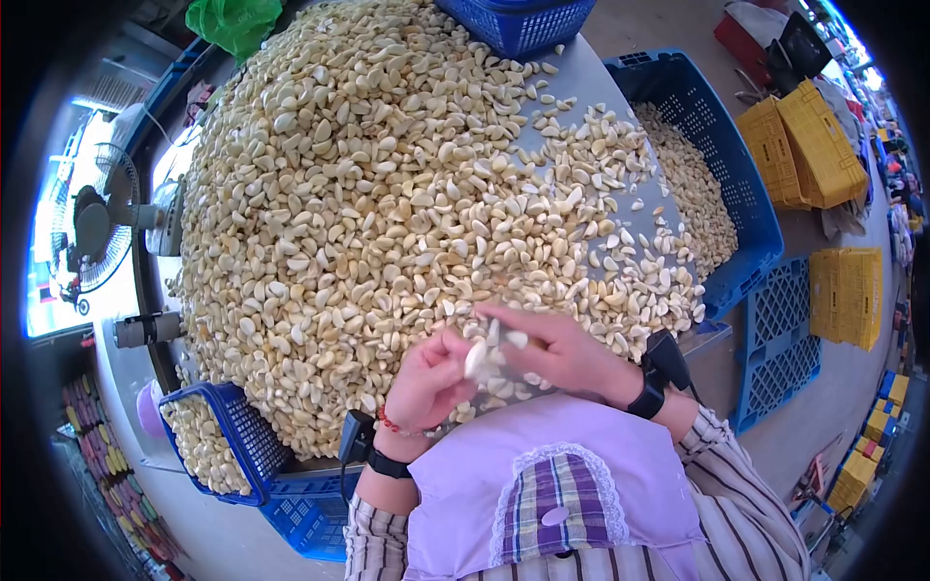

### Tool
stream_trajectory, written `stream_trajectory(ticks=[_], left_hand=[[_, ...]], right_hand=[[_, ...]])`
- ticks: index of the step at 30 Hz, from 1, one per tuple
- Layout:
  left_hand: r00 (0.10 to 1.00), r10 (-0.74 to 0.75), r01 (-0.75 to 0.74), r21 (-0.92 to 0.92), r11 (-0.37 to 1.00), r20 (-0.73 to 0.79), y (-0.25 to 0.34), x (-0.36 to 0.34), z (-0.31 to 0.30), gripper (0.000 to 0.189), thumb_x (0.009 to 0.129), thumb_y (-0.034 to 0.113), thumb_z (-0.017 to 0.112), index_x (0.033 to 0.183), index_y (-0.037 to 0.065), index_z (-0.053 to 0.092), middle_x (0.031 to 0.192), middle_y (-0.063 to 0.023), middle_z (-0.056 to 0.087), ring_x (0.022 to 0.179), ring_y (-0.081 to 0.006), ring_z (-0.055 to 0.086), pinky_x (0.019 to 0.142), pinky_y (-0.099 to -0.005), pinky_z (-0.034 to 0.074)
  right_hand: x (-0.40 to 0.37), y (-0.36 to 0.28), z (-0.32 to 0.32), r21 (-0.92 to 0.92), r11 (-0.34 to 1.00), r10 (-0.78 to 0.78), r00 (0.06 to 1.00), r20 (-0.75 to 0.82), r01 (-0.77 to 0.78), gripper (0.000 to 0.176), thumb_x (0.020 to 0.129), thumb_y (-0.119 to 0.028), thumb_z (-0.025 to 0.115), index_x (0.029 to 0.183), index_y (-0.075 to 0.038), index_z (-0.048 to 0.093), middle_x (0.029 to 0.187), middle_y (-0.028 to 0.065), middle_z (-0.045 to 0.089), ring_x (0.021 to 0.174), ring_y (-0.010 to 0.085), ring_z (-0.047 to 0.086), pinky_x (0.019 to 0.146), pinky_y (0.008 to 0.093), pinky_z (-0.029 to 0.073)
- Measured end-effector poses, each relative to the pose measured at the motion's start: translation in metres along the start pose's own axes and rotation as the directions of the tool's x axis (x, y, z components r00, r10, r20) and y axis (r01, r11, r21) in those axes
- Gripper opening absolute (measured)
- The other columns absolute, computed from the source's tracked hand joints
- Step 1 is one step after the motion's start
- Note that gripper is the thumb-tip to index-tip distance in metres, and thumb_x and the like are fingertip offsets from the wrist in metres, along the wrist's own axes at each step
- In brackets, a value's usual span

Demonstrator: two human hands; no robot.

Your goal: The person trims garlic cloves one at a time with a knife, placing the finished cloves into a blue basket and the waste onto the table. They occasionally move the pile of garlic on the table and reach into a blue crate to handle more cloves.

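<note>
A large heap of pale, peeled clove-like pieces (358,194) covers the metal table (572,82). Over the heap's near edge, my left hand (429,382) has its fingers pinched together around a white piece (477,359). My right hand (547,351) is just beside it, blurred by motion, with fingers bent toward the same piece; something it may hold is too smeared to make out. Several loose pieces lie below and between the two hands. Black straps with small devices are on both wrists, and a red bead bracelet circles the left one.
Blue baskets of pieces stand at the right (751,208) and lower left (254,441). Another blue basket (528,27) is at the top. A fan (97,223) stands left. Yellow crates (823,145) and a blue pallet (780,339) are at the right.
</note>
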State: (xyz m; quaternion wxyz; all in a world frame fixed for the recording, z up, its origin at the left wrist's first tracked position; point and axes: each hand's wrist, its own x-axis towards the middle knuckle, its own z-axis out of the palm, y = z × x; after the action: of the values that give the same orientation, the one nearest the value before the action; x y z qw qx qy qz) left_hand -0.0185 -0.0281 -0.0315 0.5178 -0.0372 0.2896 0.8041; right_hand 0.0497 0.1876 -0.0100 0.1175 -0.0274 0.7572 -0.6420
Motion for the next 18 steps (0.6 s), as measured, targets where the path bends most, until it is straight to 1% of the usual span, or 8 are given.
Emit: stream_trajectory(ticks=[2, 6, 8, 9, 10, 11, 16, 18], left_hand=[[0.988, -0.008, 0.010, -0.011, 1.000, 0.155, 0.002, -0.001, 0.002, 0.023, 0.088, 0.014, 0.062, 0.106, 0.003, 0.053, 0.084, -0.0072, 0.060, 0.068, -0.0093, 0.055, 0.048, -0.0202, 0.040], [0.977, 0.211, -0.202, -0.197, 0.959, 0.028, 0.010, 0.021, 0.011, 0.026, 0.086, 0.023, 0.062, 0.105, 0.007, 0.055, 0.081, -0.0060, 0.058, 0.074, -0.0205, 0.059, 0.049, -0.0231, 0.046], [0.839, 0.292, 0.049, 0.598, 0.800, -0.459, 0.021, 0.049, 0.008, 0.028, 0.084, 0.030, 0.066, 0.099, 0.007, 0.059, 0.080, -0.0065, 0.060, 0.077, -0.0266, 0.062, 0.055, -0.0297, 0.050], [0.838, 0.296, 0.044, 0.598, 0.801, -0.459, 0.019, 0.069, -0.006, 0.028, 0.084, 0.030, 0.066, 0.099, 0.007, 0.059, 0.080, -0.0065, 0.060, 0.077, -0.0266, 0.062, 0.055, -0.0297, 0.050], [0.756, 0.639, 0.001, 0.977, 0.213, -0.140, 0.011, 0.093, -0.029, 0.029, 0.082, 0.031, 0.067, 0.097, 0.006, 0.061, 0.081, -0.0078, 0.062, 0.076, -0.0268, 0.063, 0.056, -0.0324, 0.050], [0.662, 0.677, 0.060, 0.877, -0.477, 0.322, 0.012, 0.106, -0.032, 0.030, 0.081, 0.032, 0.069, 0.095, 0.006, 0.062, 0.082, -0.0090, 0.063, 0.075, -0.0270, 0.063, 0.058, -0.0351, 0.050], [0.775, 0.603, 0.109, 0.899, -0.424, 0.190, 0.023, 0.111, -0.039, 0.036, 0.085, 0.027, 0.065, 0.113, 0.005, 0.061, 0.085, -0.0103, 0.067, 0.066, -0.0244, 0.063, 0.059, -0.0346, 0.049], [0.882, 0.450, -0.030, 0.936, 0.350, -0.139, 0.027, 0.100, -0.029, 0.036, 0.090, 0.022, 0.059, 0.122, 0.005, 0.057, 0.077, -0.0035, 0.064, 0.060, -0.0120, 0.057, 0.054, -0.0256, 0.046]], right_hand=[[-0.002, 0.010, -0.002, 0.284, 0.923, 0.295, 0.952, -0.083, -0.262, 0.048, 0.092, -0.022, 0.056, 0.139, -0.020, 0.043, 0.062, -0.0030, 0.051, 0.048, 0.0070, 0.045, 0.048, 0.0234, 0.038], [-0.001, 0.011, -0.008, 0.579, 0.780, 0.398, 0.903, -0.162, -0.239, 0.046, 0.095, -0.022, 0.053, 0.139, -0.016, 0.042, 0.066, -0.0048, 0.049, 0.050, 0.0015, 0.041, 0.047, 0.0166, 0.035], [0.001, 0.015, -0.006, 0.592, 0.780, 0.370, 0.912, -0.177, -0.202, 0.046, 0.096, -0.023, 0.052, 0.139, -0.012, 0.042, 0.065, -0.0043, 0.049, 0.049, 0.0018, 0.042, 0.047, 0.0167, 0.036], [0.003, 0.015, -0.006, 0.594, 0.781, 0.367, 0.911, -0.186, -0.193, 0.046, 0.096, -0.023, 0.053, 0.139, -0.012, 0.042, 0.065, -0.0043, 0.049, 0.049, 0.0018, 0.042, 0.047, 0.0168, 0.036], [0.004, 0.015, -0.007, 0.594, 0.783, 0.362, 0.911, -0.199, -0.182, 0.046, 0.095, -0.022, 0.053, 0.139, -0.012, 0.042, 0.065, -0.0043, 0.049, 0.048, 0.0019, 0.042, 0.047, 0.0168, 0.036], [0.004, 0.015, -0.007, 0.591, 0.787, 0.358, 0.912, -0.201, -0.178, 0.046, 0.095, -0.022, 0.053, 0.139, -0.012, 0.042, 0.065, -0.0043, 0.049, 0.048, 0.0019, 0.042, 0.047, 0.0168, 0.036], [-0.007, 0.019, -0.011, 0.534, 0.828, 0.360, 0.893, -0.272, -0.171, 0.045, 0.095, -0.020, 0.054, 0.138, -0.011, 0.044, 0.067, -0.0036, 0.051, 0.049, 0.0014, 0.043, 0.047, 0.0165, 0.036], [-0.009, 0.019, -0.013, 0.524, 0.833, 0.361, 0.890, -0.277, -0.175, 0.045, 0.094, -0.021, 0.055, 0.137, -0.011, 0.044, 0.067, -0.0038, 0.052, 0.049, 0.0020, 0.044, 0.047, 0.0177, 0.037]])
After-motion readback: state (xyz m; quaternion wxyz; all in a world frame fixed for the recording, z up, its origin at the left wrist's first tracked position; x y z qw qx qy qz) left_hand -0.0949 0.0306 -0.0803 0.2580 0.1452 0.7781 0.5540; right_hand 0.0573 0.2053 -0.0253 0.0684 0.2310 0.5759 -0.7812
